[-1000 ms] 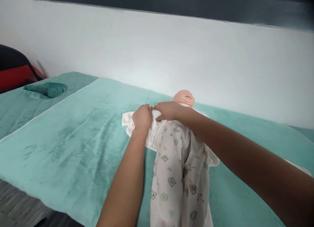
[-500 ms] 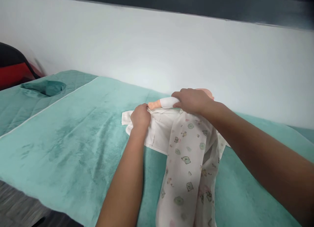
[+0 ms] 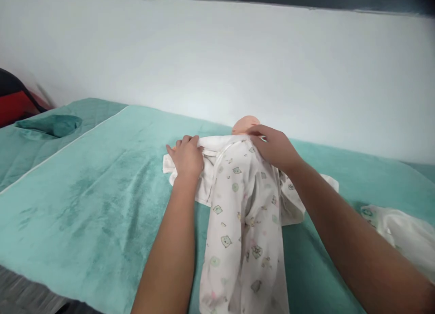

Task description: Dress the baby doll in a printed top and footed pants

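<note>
A baby doll lies near the wall, its head partly showing. Over it is a white printed baby garment with green animal faces, its long lower part trailing toward me. My left hand is closed around the end of the doll's white-sleeved arm, hiding the doll's hand. Under that arm, a white sleeve of the garment lies spread out. By the doll's neck, my right hand holds the garment's upper edge between thumb and fingers; the fingertips are partly hidden.
A teal plush cover spreads over the bed. More white printed cloth lies at the right, partly behind my right forearm. A folded teal hollow is at the far left, near a red and black object. A white wall stands behind.
The garment's front now covers more of the doll's shoulder and chest. My left hand has moved over the doll's hand; my right hand has shifted from the upper arm to the neck.
</note>
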`<state>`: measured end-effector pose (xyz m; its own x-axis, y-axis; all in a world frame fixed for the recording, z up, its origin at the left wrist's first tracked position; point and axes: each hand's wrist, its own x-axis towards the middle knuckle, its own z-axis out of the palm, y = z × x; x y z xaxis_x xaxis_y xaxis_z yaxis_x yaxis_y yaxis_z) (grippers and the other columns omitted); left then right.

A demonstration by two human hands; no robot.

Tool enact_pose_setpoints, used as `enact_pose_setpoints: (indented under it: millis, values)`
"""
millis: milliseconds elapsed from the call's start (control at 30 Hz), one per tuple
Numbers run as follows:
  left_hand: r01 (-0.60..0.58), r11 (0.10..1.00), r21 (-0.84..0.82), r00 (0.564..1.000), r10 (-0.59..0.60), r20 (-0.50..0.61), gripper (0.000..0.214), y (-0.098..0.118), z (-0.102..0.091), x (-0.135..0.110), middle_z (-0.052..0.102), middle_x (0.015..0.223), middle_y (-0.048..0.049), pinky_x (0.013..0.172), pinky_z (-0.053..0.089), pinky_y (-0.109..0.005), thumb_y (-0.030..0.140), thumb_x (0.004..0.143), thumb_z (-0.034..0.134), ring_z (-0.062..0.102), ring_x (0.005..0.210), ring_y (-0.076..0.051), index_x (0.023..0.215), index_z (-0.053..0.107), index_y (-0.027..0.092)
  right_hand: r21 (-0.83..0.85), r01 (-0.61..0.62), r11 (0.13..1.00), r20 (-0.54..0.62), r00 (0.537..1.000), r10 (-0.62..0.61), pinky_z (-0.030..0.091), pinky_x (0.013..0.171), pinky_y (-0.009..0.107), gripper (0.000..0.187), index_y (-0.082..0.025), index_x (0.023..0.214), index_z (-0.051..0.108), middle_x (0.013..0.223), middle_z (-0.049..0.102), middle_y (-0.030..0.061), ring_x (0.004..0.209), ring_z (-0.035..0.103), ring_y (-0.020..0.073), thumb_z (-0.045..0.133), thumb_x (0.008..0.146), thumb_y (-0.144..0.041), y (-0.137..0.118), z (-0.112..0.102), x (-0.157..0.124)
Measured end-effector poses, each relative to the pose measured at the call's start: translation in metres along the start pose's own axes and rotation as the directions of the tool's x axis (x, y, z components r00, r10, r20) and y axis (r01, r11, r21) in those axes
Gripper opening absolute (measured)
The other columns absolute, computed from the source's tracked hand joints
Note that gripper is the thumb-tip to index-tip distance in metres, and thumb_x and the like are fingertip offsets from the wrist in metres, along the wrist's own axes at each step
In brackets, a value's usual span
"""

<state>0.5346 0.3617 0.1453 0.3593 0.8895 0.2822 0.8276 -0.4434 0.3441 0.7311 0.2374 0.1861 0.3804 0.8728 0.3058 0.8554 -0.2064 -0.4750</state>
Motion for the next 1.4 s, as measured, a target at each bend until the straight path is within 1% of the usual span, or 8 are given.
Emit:
enact_pose_setpoints:
  millis: [233, 367, 467, 567, 767, 1067, 1233, 1400]
  values:
    - [0.005, 0.999, 0.039, 1.000, -0.006, 0.025, 0.046, 0.006, 0.005, -0.004, 0.063, 0.130, -0.0147, 0.115, 0.017, -0.075, 0.007, 0.082, 0.047, 0.051, 0.128, -0.036, 0.123, 0.062, 0.021, -0.115, -0.135, 0.984, -0.257, 0.961, 0.102, 0.044, 0.106, 0.050, 0.055, -0.024, 0.132, 0.064, 0.135, 0.065, 0.0078, 0.124, 0.058, 0.0314, 0.047, 0.080, -0.019, 0.104, 0.015, -0.088]
    - [-0.190, 0.958, -0.213, 0.982, 0.185, -0.042, 0.057, 0.031, -0.009, -0.017, 0.060, 0.139, -0.0108, 0.121, 0.031, -0.046, 0.004, 0.081, 0.044, 0.053, 0.131, -0.024, 0.134, 0.057, 0.018, 0.183, -0.271, 0.945, -0.280, 0.907, 0.315, 0.048, 0.100, 0.048, 0.047, -0.023, 0.117, 0.072, 0.122, 0.072, 0.0069, 0.113, 0.064, 0.0305, 0.050, 0.075, -0.022, 0.111, 0.010, -0.085]
    - [-0.442, 0.819, -0.366, 0.882, 0.472, -0.011, 0.045, 0.069, -0.019, -0.028, 0.064, 0.134, -0.0051, 0.110, 0.043, -0.028, 0.010, 0.090, 0.040, 0.057, 0.125, -0.016, 0.127, 0.063, 0.020, 0.307, -0.295, 0.905, -0.259, 0.889, 0.377, 0.047, 0.100, 0.049, 0.042, -0.023, 0.112, 0.073, 0.118, 0.073, 0.0071, 0.111, 0.065, 0.0310, 0.055, 0.075, -0.029, 0.110, 0.004, -0.079]
    - [-0.634, 0.731, -0.252, 0.734, 0.672, 0.100, 0.034, 0.116, -0.021, -0.030, 0.069, 0.123, -0.0070, 0.108, 0.043, -0.034, 0.021, 0.097, 0.040, 0.059, 0.120, -0.021, 0.112, 0.070, 0.019, 0.340, -0.253, 0.906, -0.276, 0.894, 0.353, 0.047, 0.097, 0.047, 0.038, -0.022, 0.109, 0.073, 0.112, 0.074, 0.0081, 0.105, 0.066, 0.0297, 0.055, 0.078, -0.035, 0.113, 0.004, -0.077]
    - [-0.780, 0.623, 0.055, 0.571, 0.673, 0.470, 0.028, 0.188, 0.005, -0.016, 0.067, 0.120, -0.0153, 0.094, 0.045, -0.043, 0.026, 0.092, 0.054, 0.063, 0.112, -0.029, 0.113, 0.068, 0.015, 0.307, -0.246, 0.919, -0.323, 0.881, 0.344, 0.048, 0.091, 0.045, 0.037, -0.020, 0.107, 0.072, 0.108, 0.074, 0.0108, 0.098, 0.065, 0.0282, 0.055, 0.081, -0.041, 0.121, 0.010, -0.074]
    - [-0.760, 0.637, 0.132, 0.612, 0.631, 0.477, 0.030, 0.198, 0.002, -0.006, 0.069, 0.116, -0.0169, 0.091, 0.046, -0.041, 0.008, 0.088, 0.053, 0.063, 0.114, -0.029, 0.113, 0.067, 0.013, 0.435, -0.284, 0.855, -0.394, 0.794, 0.464, 0.049, 0.081, 0.040, 0.029, -0.020, 0.096, 0.071, 0.090, 0.073, 0.0075, 0.085, 0.065, 0.0254, 0.053, 0.077, -0.033, 0.122, 0.005, -0.074]
    - [-0.733, 0.662, 0.157, 0.665, 0.649, 0.368, 0.031, 0.175, -0.030, 0.010, 0.068, 0.112, -0.0150, 0.085, 0.048, -0.040, 0.007, 0.088, 0.048, 0.064, 0.108, -0.029, 0.112, 0.066, 0.013, 0.736, -0.278, 0.617, -0.342, 0.634, 0.694, 0.044, 0.056, 0.031, 0.038, -0.019, 0.092, 0.070, 0.081, 0.070, 0.0058, 0.067, 0.061, 0.0210, 0.055, 0.057, -0.022, 0.139, 0.010, -0.076]
    - [-0.662, 0.739, 0.125, 0.737, 0.612, 0.287, 0.024, 0.165, -0.027, 0.010, 0.069, 0.111, -0.0121, 0.082, 0.049, -0.037, 0.020, 0.092, 0.053, 0.065, 0.104, -0.027, 0.112, 0.065, 0.015, 0.885, -0.113, 0.451, -0.315, 0.568, 0.760, 0.041, 0.053, 0.026, 0.032, -0.020, 0.079, 0.064, 0.071, 0.062, 0.0003, 0.061, 0.055, 0.0145, 0.054, 0.048, -0.017, 0.151, 0.009, -0.072]
